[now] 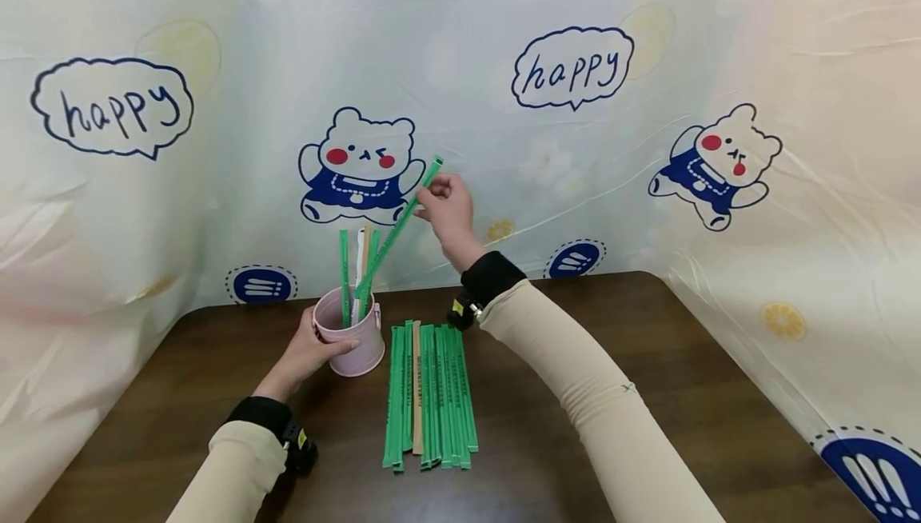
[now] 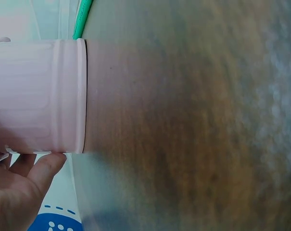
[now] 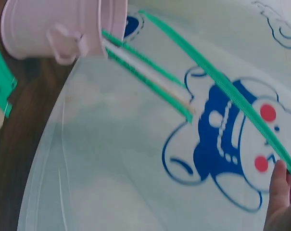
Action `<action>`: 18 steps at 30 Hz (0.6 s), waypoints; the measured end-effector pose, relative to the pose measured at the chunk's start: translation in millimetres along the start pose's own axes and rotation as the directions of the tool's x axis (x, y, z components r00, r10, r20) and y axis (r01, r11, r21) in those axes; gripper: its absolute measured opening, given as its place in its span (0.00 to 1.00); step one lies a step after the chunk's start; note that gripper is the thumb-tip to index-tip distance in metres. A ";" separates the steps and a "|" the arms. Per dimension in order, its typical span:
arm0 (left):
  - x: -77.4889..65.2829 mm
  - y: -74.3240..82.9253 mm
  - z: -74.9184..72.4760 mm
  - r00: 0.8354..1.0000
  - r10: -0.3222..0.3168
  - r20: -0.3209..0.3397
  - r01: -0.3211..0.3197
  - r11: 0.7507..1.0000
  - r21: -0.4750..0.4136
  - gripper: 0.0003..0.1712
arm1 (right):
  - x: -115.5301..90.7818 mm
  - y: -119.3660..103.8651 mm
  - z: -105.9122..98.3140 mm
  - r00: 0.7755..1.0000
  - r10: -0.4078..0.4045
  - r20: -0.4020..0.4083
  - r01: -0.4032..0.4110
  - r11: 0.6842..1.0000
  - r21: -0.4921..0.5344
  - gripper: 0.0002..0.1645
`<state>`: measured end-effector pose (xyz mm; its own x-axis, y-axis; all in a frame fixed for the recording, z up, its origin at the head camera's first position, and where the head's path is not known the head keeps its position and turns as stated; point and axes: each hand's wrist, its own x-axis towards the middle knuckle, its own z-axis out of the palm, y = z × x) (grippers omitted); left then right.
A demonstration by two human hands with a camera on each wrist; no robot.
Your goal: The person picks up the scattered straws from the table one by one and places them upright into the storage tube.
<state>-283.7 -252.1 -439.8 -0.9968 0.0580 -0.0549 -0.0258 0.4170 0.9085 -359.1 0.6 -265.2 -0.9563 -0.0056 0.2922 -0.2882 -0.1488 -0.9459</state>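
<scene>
Head: pinched green strip [image 1: 398, 227] (slim, straight)

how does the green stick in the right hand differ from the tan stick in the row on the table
Colour: the held stick is green, the tan stick pale brown. Pose: the held stick slants upward, while the tan stick lies flat on the table. Contact: the right hand pinches the held stick; no hand touches the tan stick. Both are long, narrow and straight.
</scene>
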 end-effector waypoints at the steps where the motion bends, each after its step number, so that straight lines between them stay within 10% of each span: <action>1: 0.0 0.2 0.7 1.000 -0.002 0.000 0.002 1.000 0.000 0.59 | -2.0 1.5 4.5 1.000 -0.020 0.000 0.020 1.000 -0.010 0.13; 18: 1.0 -0.2 0.6 1.000 0.008 0.004 -0.008 1.000 -0.009 0.60 | -26.6 38.8 31.3 0.989 -0.027 0.148 0.066 0.963 -0.261 0.14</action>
<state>-284.6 -251.6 -440.2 -0.9966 0.0655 -0.0491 -0.0181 0.4085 0.9126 -343.3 -36.0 -305.3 -0.9303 -0.1481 0.3355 -0.3530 0.1142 -0.9286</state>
